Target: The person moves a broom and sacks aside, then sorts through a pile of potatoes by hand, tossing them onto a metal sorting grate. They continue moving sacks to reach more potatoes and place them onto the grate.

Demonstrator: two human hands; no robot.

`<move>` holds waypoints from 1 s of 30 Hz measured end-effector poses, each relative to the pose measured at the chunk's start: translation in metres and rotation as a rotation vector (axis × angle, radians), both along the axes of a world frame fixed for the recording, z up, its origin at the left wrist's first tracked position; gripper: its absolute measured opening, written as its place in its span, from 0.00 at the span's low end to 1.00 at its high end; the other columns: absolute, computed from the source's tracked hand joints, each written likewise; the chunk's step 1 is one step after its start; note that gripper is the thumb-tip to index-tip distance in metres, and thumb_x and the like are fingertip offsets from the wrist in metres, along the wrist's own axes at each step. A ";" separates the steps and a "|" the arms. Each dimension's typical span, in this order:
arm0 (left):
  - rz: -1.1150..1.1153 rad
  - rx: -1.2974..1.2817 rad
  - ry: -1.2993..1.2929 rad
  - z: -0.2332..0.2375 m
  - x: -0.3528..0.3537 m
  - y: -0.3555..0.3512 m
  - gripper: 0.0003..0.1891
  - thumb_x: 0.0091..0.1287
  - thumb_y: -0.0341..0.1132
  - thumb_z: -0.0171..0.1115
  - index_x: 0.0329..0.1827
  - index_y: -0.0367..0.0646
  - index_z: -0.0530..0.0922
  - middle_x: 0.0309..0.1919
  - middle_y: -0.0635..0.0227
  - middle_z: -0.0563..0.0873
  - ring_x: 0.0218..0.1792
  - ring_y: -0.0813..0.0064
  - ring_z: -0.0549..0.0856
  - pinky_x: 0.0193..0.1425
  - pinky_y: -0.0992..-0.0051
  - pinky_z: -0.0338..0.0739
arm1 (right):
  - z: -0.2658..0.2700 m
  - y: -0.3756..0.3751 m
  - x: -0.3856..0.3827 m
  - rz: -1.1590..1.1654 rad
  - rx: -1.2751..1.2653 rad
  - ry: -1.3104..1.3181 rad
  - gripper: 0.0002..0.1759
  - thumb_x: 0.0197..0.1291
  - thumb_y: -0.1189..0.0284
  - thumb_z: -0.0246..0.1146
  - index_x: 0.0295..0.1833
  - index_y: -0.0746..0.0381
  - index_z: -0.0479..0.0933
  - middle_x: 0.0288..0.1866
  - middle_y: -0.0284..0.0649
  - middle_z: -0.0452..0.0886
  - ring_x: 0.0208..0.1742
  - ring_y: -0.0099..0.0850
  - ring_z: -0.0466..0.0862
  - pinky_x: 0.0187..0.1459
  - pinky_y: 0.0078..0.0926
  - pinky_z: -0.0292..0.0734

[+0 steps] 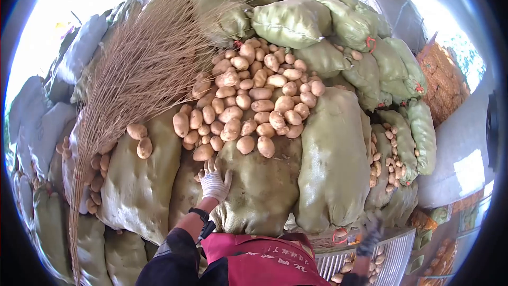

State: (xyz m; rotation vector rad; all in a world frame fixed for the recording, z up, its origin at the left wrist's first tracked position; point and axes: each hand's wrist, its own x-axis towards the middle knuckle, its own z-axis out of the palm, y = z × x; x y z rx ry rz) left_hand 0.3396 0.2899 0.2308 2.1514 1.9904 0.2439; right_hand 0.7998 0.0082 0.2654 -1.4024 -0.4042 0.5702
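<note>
My left hand (214, 184), in a white glove, lies with its fingers spread on a full green sack (259, 190), just below a heap of loose potatoes (259, 105). Its fingertips are close to the lowest potatoes, and nothing is in its grip. Out to the lower right, my right hand (370, 237) wears a dark glove and is smeared by motion, so its fingers cannot be made out. It hangs above a slatted metal rack (399, 246) that has several potatoes on it.
A big twig broom (143, 58) lies across the sacks at the left. Tied green sacks (293, 21) are stacked behind the heap. Loose potatoes (393, 167) rest between sacks at the right, near an orange mesh sack (442, 82). A pale curved panel (463, 153) stands at the far right.
</note>
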 end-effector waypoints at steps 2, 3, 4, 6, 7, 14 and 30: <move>0.199 0.048 -0.291 -0.014 -0.002 0.001 0.33 0.71 0.53 0.54 0.76 0.46 0.67 0.75 0.45 0.66 0.75 0.48 0.66 0.76 0.41 0.53 | 0.031 0.108 -0.062 0.405 -0.243 -0.312 0.30 0.65 0.73 0.66 0.72 0.60 0.69 0.57 0.40 0.81 0.52 0.31 0.84 0.54 0.27 0.82; 0.166 0.055 -0.312 -0.012 -0.004 0.002 0.34 0.71 0.52 0.54 0.76 0.45 0.65 0.76 0.45 0.65 0.76 0.47 0.64 0.76 0.44 0.56 | 0.034 0.157 -0.087 0.674 -0.255 -0.546 0.33 0.62 0.75 0.70 0.72 0.62 0.69 0.59 0.41 0.81 0.53 0.32 0.84 0.57 0.27 0.81; 0.186 0.023 -0.307 -0.008 -0.003 0.000 0.35 0.70 0.52 0.55 0.77 0.45 0.64 0.77 0.46 0.64 0.78 0.48 0.62 0.77 0.47 0.56 | 0.073 0.200 -0.142 0.789 -0.364 -0.455 0.37 0.60 0.66 0.73 0.71 0.67 0.69 0.65 0.49 0.77 0.64 0.39 0.79 0.66 0.35 0.76; 0.212 0.016 -0.258 -0.011 -0.003 0.000 0.35 0.70 0.52 0.55 0.77 0.44 0.64 0.77 0.46 0.64 0.79 0.50 0.60 0.78 0.47 0.56 | 0.069 0.275 -0.192 1.034 -0.339 -1.035 0.53 0.48 0.57 0.80 0.77 0.58 0.63 0.78 0.54 0.60 0.77 0.51 0.64 0.76 0.40 0.64; 0.216 -0.006 -0.299 -0.007 -0.003 0.000 0.35 0.70 0.52 0.55 0.77 0.43 0.64 0.77 0.47 0.64 0.80 0.51 0.58 0.78 0.47 0.55 | 0.084 0.303 -0.221 1.076 -0.450 -1.192 0.55 0.48 0.55 0.79 0.79 0.52 0.59 0.81 0.54 0.55 0.79 0.53 0.59 0.78 0.43 0.60; 0.249 0.047 -0.388 -0.006 -0.003 0.001 0.34 0.67 0.51 0.58 0.73 0.43 0.69 0.76 0.42 0.62 0.75 0.44 0.64 0.76 0.48 0.61 | 0.013 0.412 -0.293 1.014 -0.819 -1.334 0.68 0.40 0.42 0.79 0.83 0.48 0.49 0.84 0.60 0.42 0.84 0.57 0.43 0.81 0.52 0.47; 0.209 -0.130 -0.317 0.007 -0.006 -0.001 0.37 0.72 0.53 0.50 0.79 0.40 0.61 0.77 0.42 0.63 0.76 0.45 0.65 0.76 0.49 0.60 | -0.027 0.392 -0.241 0.766 -0.171 -1.453 0.42 0.39 0.59 0.82 0.59 0.64 0.72 0.69 0.56 0.66 0.71 0.54 0.66 0.74 0.48 0.62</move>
